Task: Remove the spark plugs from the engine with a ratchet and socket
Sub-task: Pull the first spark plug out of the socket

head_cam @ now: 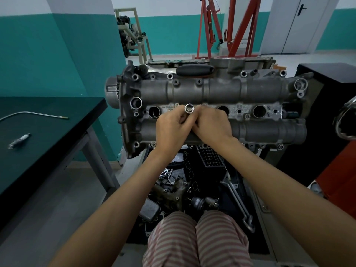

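Spark plug one lies on the tabletop; our left hand and right hand pinch the socket, which we should lift straight out of its well.

I see an auto workshop, stripped engine on a stand, red engine hoist, loose parts bin, teal-painted walls

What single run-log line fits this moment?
both hands: left hand, right hand | hold socket | over engine | ratchet lies behind
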A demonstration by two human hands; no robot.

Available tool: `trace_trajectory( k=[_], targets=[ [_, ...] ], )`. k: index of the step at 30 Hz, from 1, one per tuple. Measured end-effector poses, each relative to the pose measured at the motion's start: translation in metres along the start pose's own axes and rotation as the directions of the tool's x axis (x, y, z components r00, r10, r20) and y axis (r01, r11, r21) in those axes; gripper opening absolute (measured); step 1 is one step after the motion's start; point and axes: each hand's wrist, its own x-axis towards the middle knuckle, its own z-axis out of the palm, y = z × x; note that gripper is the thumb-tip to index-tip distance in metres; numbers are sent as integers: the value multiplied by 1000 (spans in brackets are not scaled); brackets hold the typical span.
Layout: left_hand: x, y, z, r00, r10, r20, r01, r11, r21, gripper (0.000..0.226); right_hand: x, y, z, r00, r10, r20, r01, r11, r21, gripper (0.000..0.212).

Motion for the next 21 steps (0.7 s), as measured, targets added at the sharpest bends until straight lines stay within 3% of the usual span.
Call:
trace_trajectory(
  k=[7, 12, 16, 21],
  targets=[
    [-4, 2, -2, 999, -42, 8, 42, 999, -25, 29, 0, -2, 3, 1000, -16, 11, 17, 998, -63, 30],
    [1, 2, 0, 1000, 10, -24, -10, 1000, -6, 44, 0, -1, 0, 1000, -13, -22, 13, 1000, -17, 31],
    [-2, -1, 0, 1000, 14, -21, -15, 999, -32, 41, 0, -1, 1, 1000, 3, -25, -3, 1000, -6, 25],
    [-5, 2, -2, 1000, 12, 20, -12, 1000, -14, 32, 0, -1, 5, 1000, -25, 16, 27, 993, -113, 29]
  ],
)
